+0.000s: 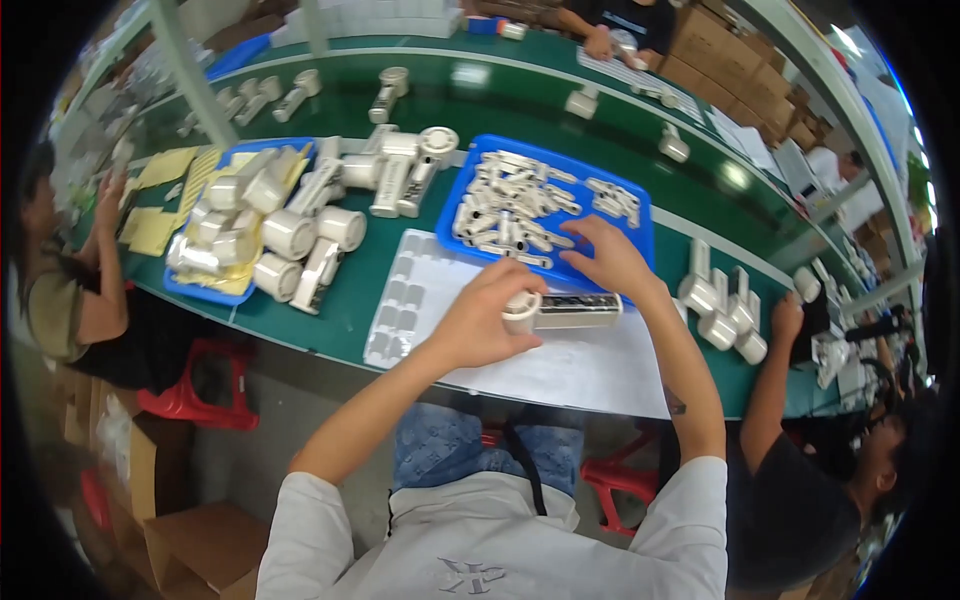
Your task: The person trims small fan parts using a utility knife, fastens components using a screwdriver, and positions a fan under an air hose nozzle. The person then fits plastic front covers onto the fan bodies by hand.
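Note:
My left hand is closed round the round head of a white handheld device. The device's handle lies sideways, pointing right, and its upper face shows a dark inside. Over the front right of a blue tray, my right hand has thumb and fingers apart, close to the small white plastic parts heaped there. Whether a fingertip touches one of the parts I cannot tell. Beneath both hands lies a white sheet, with a strip of grey rounded stickers at its left.
Left of the sheet, several similar white devices stand and lie around another blue tray. More devices stand at right. A green conveyor carries others behind a rail. Co-workers sit left, right and opposite.

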The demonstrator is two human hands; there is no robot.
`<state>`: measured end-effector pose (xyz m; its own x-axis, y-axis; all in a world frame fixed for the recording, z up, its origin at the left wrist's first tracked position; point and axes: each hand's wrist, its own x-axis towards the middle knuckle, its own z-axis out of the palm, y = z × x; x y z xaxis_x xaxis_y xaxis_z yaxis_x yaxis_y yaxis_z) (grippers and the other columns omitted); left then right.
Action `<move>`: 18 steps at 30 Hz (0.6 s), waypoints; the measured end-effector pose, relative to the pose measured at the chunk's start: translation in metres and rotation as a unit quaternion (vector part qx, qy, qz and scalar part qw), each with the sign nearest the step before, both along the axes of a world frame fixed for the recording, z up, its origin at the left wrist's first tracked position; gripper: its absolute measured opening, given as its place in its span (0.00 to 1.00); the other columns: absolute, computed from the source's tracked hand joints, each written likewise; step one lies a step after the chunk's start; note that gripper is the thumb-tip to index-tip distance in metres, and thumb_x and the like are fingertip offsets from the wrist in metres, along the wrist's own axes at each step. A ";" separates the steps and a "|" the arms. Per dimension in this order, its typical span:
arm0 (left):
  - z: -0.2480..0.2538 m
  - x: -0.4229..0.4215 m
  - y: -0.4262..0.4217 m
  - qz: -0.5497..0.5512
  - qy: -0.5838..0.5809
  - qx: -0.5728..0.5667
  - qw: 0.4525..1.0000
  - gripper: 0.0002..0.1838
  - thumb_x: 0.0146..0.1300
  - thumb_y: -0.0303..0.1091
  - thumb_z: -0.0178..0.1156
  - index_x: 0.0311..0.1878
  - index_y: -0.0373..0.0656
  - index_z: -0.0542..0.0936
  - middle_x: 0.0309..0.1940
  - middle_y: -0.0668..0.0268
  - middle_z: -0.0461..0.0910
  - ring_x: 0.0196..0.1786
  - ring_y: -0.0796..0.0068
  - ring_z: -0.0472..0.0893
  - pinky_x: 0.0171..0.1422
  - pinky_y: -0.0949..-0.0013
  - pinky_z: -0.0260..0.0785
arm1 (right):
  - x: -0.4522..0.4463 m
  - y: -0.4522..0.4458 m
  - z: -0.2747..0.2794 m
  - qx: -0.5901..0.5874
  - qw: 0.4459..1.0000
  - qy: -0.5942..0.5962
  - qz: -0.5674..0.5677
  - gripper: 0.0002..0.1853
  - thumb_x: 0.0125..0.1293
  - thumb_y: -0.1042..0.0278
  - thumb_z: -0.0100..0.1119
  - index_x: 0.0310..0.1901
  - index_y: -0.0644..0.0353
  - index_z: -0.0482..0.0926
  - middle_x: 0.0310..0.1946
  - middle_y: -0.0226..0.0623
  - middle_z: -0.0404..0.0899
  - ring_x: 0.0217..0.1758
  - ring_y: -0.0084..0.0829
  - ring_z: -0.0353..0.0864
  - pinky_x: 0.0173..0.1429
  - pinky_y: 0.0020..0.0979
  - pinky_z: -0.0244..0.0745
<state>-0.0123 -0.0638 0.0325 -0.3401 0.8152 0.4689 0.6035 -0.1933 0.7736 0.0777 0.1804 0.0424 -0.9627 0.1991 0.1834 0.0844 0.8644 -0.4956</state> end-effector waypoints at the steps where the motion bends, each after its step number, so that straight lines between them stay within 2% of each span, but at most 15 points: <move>1: -0.002 -0.003 -0.001 0.015 0.006 -0.005 1.000 0.28 0.39 0.27 0.77 0.48 0.46 0.79 0.48 0.60 0.75 0.54 0.56 0.77 0.58 0.59 0.71 | -0.006 -0.001 -0.013 0.066 0.998 0.009 0.001 0.16 0.63 0.67 0.66 0.51 0.62 0.82 0.45 0.42 0.81 0.47 0.41 0.83 0.53 0.37 0.77; 2: -0.004 -0.005 -0.001 0.011 0.023 -0.017 1.000 0.27 0.39 0.27 0.78 0.47 0.46 0.80 0.49 0.61 0.76 0.55 0.56 0.76 0.59 0.59 0.70 | -0.012 -0.001 -0.019 0.131 0.991 0.018 -0.001 0.16 0.62 0.68 0.66 0.51 0.62 0.82 0.44 0.42 0.81 0.46 0.44 0.82 0.53 0.38 0.77; 3: -0.008 -0.006 -0.001 0.005 0.038 -0.030 0.999 0.26 0.40 0.27 0.78 0.47 0.46 0.81 0.50 0.61 0.76 0.56 0.56 0.75 0.61 0.60 0.70 | -0.018 -0.001 -0.020 0.123 0.992 0.003 -0.014 0.15 0.62 0.70 0.65 0.51 0.62 0.82 0.42 0.44 0.80 0.46 0.47 0.81 0.53 0.40 0.77; 4: -0.013 -0.007 -0.001 0.012 0.039 -0.032 0.999 0.26 0.40 0.27 0.78 0.47 0.46 0.81 0.50 0.61 0.76 0.56 0.56 0.75 0.61 0.60 0.70 | -0.019 0.000 -0.019 0.121 0.993 0.005 -0.006 0.15 0.62 0.70 0.65 0.51 0.62 0.82 0.42 0.44 0.80 0.46 0.47 0.81 0.53 0.40 0.77; 6: -0.024 -0.009 0.001 0.002 0.079 -0.037 0.996 0.26 0.39 0.28 0.78 0.46 0.46 0.81 0.50 0.62 0.75 0.57 0.56 0.74 0.62 0.59 0.68 | -0.016 0.000 -0.011 0.110 0.992 -0.016 -0.060 0.12 0.62 0.70 0.64 0.47 0.63 0.82 0.43 0.45 0.80 0.46 0.47 0.82 0.52 0.42 0.77; 8: -0.027 -0.011 -0.001 0.006 0.100 -0.036 0.994 0.28 0.40 0.30 0.79 0.48 0.48 0.81 0.51 0.62 0.76 0.58 0.57 0.74 0.62 0.59 0.67 | -0.006 -0.001 -0.003 0.095 0.994 0.006 -0.061 0.11 0.63 0.71 0.63 0.45 0.64 0.81 0.42 0.45 0.82 0.43 0.46 0.83 0.48 0.41 0.78; 10: -0.015 -0.007 -0.004 0.031 0.136 -0.001 0.990 0.29 0.44 0.33 0.79 0.52 0.48 0.80 0.53 0.62 0.76 0.59 0.57 0.73 0.63 0.59 0.66 | 0.007 -0.007 0.010 -0.022 0.995 0.046 -0.082 0.10 0.63 0.72 0.65 0.45 0.64 0.80 0.41 0.45 0.84 0.38 0.39 0.84 0.44 0.36 0.80; 11: -0.011 -0.005 -0.005 0.029 0.132 -0.004 0.991 0.29 0.44 0.33 0.79 0.52 0.48 0.80 0.53 0.62 0.76 0.59 0.57 0.73 0.63 0.59 0.66 | 0.017 -0.015 0.023 -0.063 0.993 0.032 -0.093 0.11 0.62 0.73 0.67 0.46 0.64 0.81 0.39 0.42 0.84 0.36 0.30 0.84 0.41 0.29 0.79; 12: -0.004 -0.004 -0.003 0.058 0.112 0.039 0.991 0.30 0.46 0.34 0.78 0.55 0.47 0.79 0.51 0.61 0.77 0.58 0.59 0.75 0.61 0.60 0.67 | 0.026 -0.022 0.028 -0.066 0.993 0.027 -0.099 0.11 0.62 0.73 0.67 0.46 0.64 0.81 0.39 0.42 0.84 0.36 0.30 0.84 0.41 0.29 0.79; 14: 0.009 0.003 0.001 0.073 0.082 0.079 0.991 0.31 0.48 0.35 0.78 0.57 0.47 0.79 0.50 0.61 0.79 0.56 0.61 0.77 0.60 0.62 0.68 | 0.047 -0.038 0.036 -0.153 0.983 0.103 -0.026 0.12 0.63 0.77 0.66 0.48 0.66 0.80 0.39 0.35 0.83 0.38 0.20 0.82 0.43 0.23 0.77; 16: 0.025 0.008 0.001 0.035 -0.081 0.053 0.995 0.31 0.52 0.38 0.77 0.59 0.44 0.77 0.44 0.60 0.81 0.52 0.60 0.79 0.58 0.60 0.69 | 0.061 -0.060 0.050 -0.162 0.975 0.150 0.005 0.13 0.60 0.75 0.69 0.47 0.65 0.84 0.38 0.38 0.83 0.37 0.26 0.83 0.41 0.25 0.78; 17: 0.033 0.012 0.001 0.016 -0.072 0.076 0.994 0.29 0.53 0.34 0.75 0.59 0.43 0.79 0.40 0.61 0.83 0.45 0.63 0.82 0.53 0.60 0.72 | 0.068 -0.069 0.059 -0.145 0.977 0.152 0.032 0.14 0.59 0.76 0.69 0.48 0.65 0.84 0.38 0.39 0.83 0.38 0.26 0.83 0.41 0.25 0.78; 18: 0.036 0.016 0.001 0.002 -0.075 0.075 0.994 0.29 0.53 0.34 0.75 0.59 0.43 0.79 0.40 0.61 0.83 0.45 0.63 0.82 0.53 0.60 0.72 | 0.073 -0.075 0.066 -0.127 0.978 0.155 0.059 0.14 0.59 0.76 0.69 0.48 0.65 0.84 0.39 0.40 0.83 0.38 0.27 0.83 0.41 0.25 0.78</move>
<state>0.0041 -0.0632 0.0688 -0.4189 0.7384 0.5286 0.4848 -0.3103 0.8177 0.1511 0.1052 0.1089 -0.8873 0.1664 0.4301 -0.1978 0.7052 -0.6808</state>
